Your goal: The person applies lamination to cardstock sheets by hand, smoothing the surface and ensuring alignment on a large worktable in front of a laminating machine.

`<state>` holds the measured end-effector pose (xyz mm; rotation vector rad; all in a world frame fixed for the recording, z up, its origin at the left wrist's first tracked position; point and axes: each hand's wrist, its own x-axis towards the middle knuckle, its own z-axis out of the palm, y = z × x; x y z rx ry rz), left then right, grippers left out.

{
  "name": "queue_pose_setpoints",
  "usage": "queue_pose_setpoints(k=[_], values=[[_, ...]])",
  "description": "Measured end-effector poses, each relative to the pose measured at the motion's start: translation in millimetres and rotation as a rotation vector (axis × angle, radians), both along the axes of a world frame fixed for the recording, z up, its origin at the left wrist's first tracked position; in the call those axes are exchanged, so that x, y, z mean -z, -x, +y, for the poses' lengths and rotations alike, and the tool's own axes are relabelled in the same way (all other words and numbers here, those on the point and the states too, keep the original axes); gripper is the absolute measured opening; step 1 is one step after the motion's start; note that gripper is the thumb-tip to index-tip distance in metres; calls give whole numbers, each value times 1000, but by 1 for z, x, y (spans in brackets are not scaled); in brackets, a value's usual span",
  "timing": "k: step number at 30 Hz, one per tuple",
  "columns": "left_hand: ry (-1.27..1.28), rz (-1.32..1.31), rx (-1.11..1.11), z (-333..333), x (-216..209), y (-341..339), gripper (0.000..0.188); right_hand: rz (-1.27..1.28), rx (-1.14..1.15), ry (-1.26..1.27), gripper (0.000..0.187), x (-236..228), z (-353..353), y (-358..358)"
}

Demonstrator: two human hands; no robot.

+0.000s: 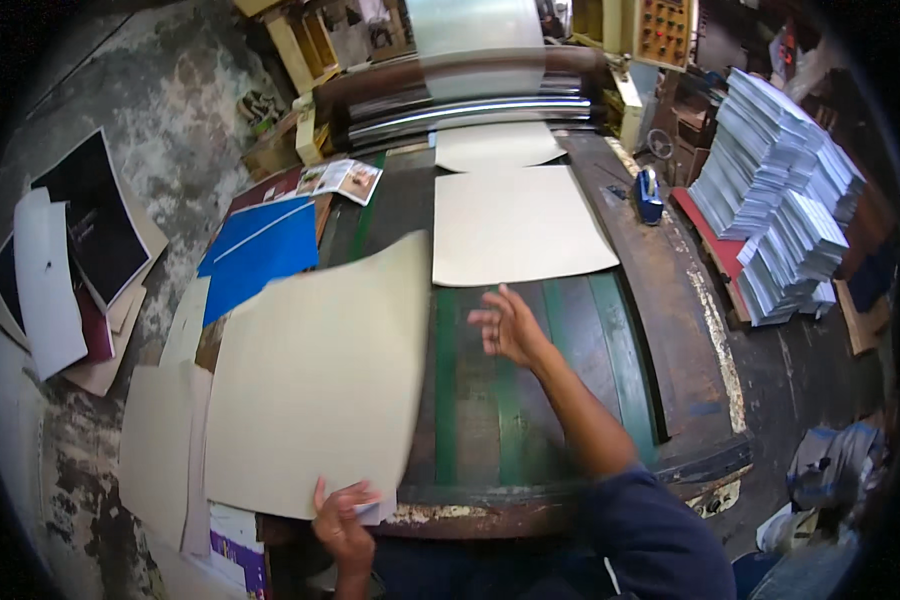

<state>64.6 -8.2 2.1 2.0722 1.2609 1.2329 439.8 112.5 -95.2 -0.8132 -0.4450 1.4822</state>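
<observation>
My left hand [345,520] grips the near edge of a large cream sheet [310,380], which lifts up over the left side of the green conveyor table [560,330]. My right hand [508,325] hovers open above the green belts, fingers spread, just below another cream sheet [515,225] lying flat on the conveyor. A third cream sheet [492,145] is coming out from under the machine's rollers [460,105] at the far end.
Blue sheets [260,255] and more cream sheets [160,450] lie at the left. Black and white boards [70,260] rest on the floor far left. Tall stacks of white printed paper [780,190] stand at the right, beside a blue tape dispenser [648,195].
</observation>
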Motion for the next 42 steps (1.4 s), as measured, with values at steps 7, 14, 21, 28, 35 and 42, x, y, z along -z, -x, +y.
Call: queue_pose_setpoints(k=[7, 14, 21, 28, 35, 42], values=[[-6, 386, 534, 22, -13, -2, 43, -285, -489, 275, 45, -26, -192, 87], [67, 728, 384, 20, 7, 31, 67, 19, -57, 400, 37, 19, -209, 105], [131, 358, 436, 23, 15, 53, 55, 124, 97, 380, 38, 50, -151, 75], [592, -29, 181, 29, 8, 55, 47, 126, 271, 349, 36, 68, -95, 33], [41, 16, 158, -2, -8, 27, 33, 107, 35, 172, 53, -8, -141, 76], [47, 214, 680, -12, 1, 25, 30, -99, -218, 370, 42, -32, -244, 117]])
